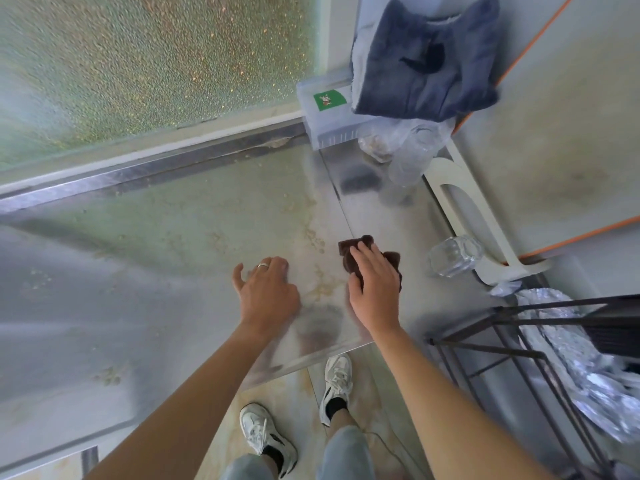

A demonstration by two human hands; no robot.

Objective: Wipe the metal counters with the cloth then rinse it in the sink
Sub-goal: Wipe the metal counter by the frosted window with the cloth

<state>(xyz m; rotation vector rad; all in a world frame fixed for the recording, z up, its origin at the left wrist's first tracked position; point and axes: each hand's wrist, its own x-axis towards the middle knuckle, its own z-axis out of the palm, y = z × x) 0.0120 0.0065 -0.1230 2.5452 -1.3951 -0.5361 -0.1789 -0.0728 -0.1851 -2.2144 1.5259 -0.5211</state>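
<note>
The right hand [375, 289] lies flat on a dark brown cloth [367, 258], its fingers straight and pressing the cloth down onto the metal counter [173, 271]; the fingers are not curled round it. The cloth sits toward the counter's right side, about midway between the front edge and the back edge, just right of a seam in the metal. The left hand [266, 292] rests on the counter just beside the right one, fingers spread and relaxed, holding nothing; a ring [262, 265] shows on one finger. Pale brownish smears mark the metal between and beyond the two hands.

At the back edge runs a frosted window [156, 64]. In the back right corner stands a clear plastic box [325, 112] with a green sticker, a grey-blue towel [426, 60] draped above it. A drinking glass [453, 256] lies on its side near the right edge, beside a white stand [464, 202]. A black wire rack [519, 341] holding crumpled foil [571, 358] stands at the front right. White sneakers [337, 382] show on the floor below the front edge.
</note>
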